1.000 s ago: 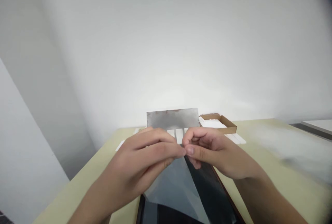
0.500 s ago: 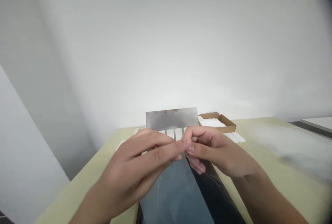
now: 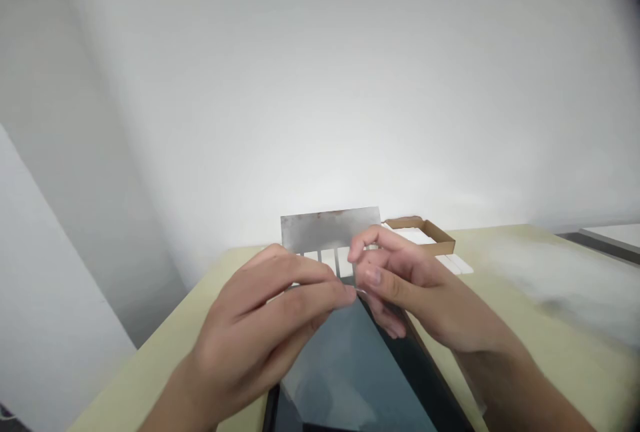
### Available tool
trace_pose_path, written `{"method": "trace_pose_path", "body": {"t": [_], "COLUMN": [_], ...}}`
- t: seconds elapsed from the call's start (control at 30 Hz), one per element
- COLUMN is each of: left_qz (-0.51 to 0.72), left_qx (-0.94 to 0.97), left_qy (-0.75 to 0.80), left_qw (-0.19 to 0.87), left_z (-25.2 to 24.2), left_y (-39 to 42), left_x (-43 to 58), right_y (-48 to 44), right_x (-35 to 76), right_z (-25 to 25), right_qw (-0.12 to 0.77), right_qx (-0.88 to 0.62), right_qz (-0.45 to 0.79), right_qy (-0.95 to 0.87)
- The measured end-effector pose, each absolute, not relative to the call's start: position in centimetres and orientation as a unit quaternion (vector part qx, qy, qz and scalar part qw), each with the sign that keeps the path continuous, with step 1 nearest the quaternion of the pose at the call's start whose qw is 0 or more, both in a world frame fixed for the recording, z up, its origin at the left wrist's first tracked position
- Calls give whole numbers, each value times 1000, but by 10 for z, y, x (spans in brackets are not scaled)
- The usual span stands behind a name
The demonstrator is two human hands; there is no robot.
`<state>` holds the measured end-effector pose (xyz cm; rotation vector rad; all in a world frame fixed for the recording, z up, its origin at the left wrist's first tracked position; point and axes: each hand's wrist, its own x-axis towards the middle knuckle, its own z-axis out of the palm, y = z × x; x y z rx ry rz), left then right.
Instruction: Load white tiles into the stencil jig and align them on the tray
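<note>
White wall [image 3: 320, 85] fills the whole upper view, bare and bright. Below it the pale yellow tabletop [image 3: 525, 299] runs away from the camera, and down its middle lies a dark glossy panel [image 3: 430, 385], its near end cut off at the bottom of the view. Off that panel rises a clear, greyish film [image 3: 350, 365], lifted in a slanting sheet that narrows to a corner right where the two hands meet.

Behind the hands, at the far edge of the tabletop, a metal plate [image 3: 325, 227] stands upright with slots cut in its lower edge; the knuckles hide its bottom part. Just right of it sits a shallow cardboard tray [image 3: 443, 241] with white pieces inside, and white strips [image 3: 456, 264] lie beside it.

Now the hands. Left hand [image 3: 260, 325] comes in from the lower left, its fingers [image 3: 320, 295] closed tight on the film's raised corner — a firm thumb-and-forefinger pinch. Right hand [image 3: 425, 299] faces it, thumb tip at that same corner, forefinger lifted clear above, lower fingers tucked beneath the film's edge — whether it truly grips or only steadies, I cannot tell.
</note>
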<state>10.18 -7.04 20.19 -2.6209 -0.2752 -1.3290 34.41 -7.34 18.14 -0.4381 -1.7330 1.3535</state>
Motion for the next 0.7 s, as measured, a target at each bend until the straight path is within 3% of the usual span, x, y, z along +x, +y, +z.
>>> {"method": "trace_pose_path", "body": {"t": [0.17,0.37,0.7], "left_qz": [-444,-469,-417], "left_qx": [-886,-863,-893], "left_qy": [-99,-143,-129], "left_qw": [87,124,107], "left_z": [198,199,194], "left_y": [-67,-71,-74], "left_x": [101,106,103], "right_y": [-79,-88,-94], "right_x": [358,366,391], "right_z": [183,191,194], "right_qw": [387,447,496], "right_qx": [-229,-310,-318], "right_qz": [520,364,275], "right_qy": [-726,-756,-760]}}
